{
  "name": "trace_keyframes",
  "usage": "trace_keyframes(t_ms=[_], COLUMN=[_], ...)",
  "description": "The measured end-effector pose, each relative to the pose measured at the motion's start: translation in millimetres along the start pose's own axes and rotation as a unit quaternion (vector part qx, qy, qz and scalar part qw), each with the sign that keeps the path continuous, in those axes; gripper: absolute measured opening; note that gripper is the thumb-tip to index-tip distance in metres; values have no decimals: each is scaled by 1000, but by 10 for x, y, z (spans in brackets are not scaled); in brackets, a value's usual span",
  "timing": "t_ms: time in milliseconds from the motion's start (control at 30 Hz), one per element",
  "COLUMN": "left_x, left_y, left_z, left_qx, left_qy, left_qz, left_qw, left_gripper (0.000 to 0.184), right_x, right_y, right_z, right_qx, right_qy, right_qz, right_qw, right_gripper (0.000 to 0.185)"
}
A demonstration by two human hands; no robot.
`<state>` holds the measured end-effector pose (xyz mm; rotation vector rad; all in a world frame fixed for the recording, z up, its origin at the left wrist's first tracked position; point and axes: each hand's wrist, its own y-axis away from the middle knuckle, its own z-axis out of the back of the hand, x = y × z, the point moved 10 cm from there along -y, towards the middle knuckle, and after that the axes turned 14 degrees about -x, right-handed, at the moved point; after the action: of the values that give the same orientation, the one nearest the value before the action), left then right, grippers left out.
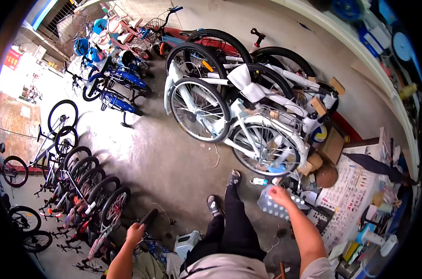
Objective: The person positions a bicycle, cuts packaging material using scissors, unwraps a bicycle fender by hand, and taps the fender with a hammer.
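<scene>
My left hand (135,232) is closed, held low in front of me on the left. Right beside its fingers is a small black tyre (149,217); whether the hand touches it I cannot tell. My right hand (279,195) is out to the right with its fingers pinched together, and anything between them is too small to make out. Below it, a clear plastic sheet or tray with pale dots (270,207) lies near the floor. A white bicycle (266,132) with a rear rack leans just beyond that hand.
Several bicycles and white frames lean against the back wall. A row of bicycles (88,186) stands at left, blue children's bikes (120,100) farther back. On the right are a cardboard box (330,146), a brown ball (326,176) and a cluttered bench with printed sheets (348,179).
</scene>
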<state>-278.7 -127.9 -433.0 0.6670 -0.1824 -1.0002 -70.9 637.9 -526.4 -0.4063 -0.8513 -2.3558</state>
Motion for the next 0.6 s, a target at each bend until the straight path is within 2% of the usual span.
trace_keyframes(t_ms=[33, 67, 133, 167, 200, 233, 267, 300, 333, 367, 400, 433, 467, 500, 533, 567, 600], left_x=[-521, -1301, -2096, -2564, -3006, -3341, -3402, -3255, -3049, -2766, -2130, -1469, -957, -302, 1215, 1497, 1894], left_y=[274, 687, 947, 1179, 1515, 1809, 1947, 1922, 1917, 1895, 1737, 1709, 1776, 1863, 1952, 2378, 2640], left_z=[-73, -222, -527, -538, -525, -552, -627, -697, -783, -868, -932, -939, -911, -849, -1036, -883, -815], left_qx=[62, 120, 170, 151, 126, 141, 179, 206, 229, 231, 225, 212, 217, 219, 224, 310, 272], left_qy=[126, 253, 233, 102, -34, -70, -75, -21, 33, 30, 64, 98, 23, -51, -32, -53, -33], left_qz=[57, 109, -31, -205, -368, -429, -419, -348, -274, -262, -108, 47, 116, 181, 213, 345, 355], left_qw=[988, 954, 957, 962, 921, 889, 887, 914, 933, 936, 966, 971, 969, 957, 951, 884, 894], left_gripper=[34, 29, 24, 23, 22, 21, 22, 23, 24, 24, 27, 31, 34, 38, 40, 71, 71], right_x=[238, 258, 745, 946, 1134, 1176, 1207, 1268, 1267, 1260, 1256, 1170, 1126, 1119, 1126, 1122, 1146], right_y=[-276, -697, -1332, -1603, -1906, -2223, -2472, -2675, -2865, -3049, -3216, -3389, -3541, -3583, -3551, -3605, -3653], right_z=[139, 77, 409, 584, 705, 776, 820, 860, 935, 918, 832, 725, 617, 520, 513, 494, 501], right_qx=[-26, -50, -190, -253, -287, -325, -338, -374, -350, -347, -316, -284, -255, -214, -172, -142, -130], right_qy=[37, 30, 83, 106, 103, 107, 125, 132, 131, 134, 155, 159, 164, 169, 174, 207, 216], right_qz=[17, 56, 202, 212, 212, 197, 156, 188, 141, 141, 118, 134, 151, 111, 67, 57, 43], right_qw=[999, 997, 957, 938, 928, 919, 920, 898, 917, 917, 929, 936, 941, 956, 967, 966, 967], right_gripper=[28, 25, 23, 23, 22, 23, 26, 31, 34, 36, 39, 43, 47, 50, 54, 58, 59])
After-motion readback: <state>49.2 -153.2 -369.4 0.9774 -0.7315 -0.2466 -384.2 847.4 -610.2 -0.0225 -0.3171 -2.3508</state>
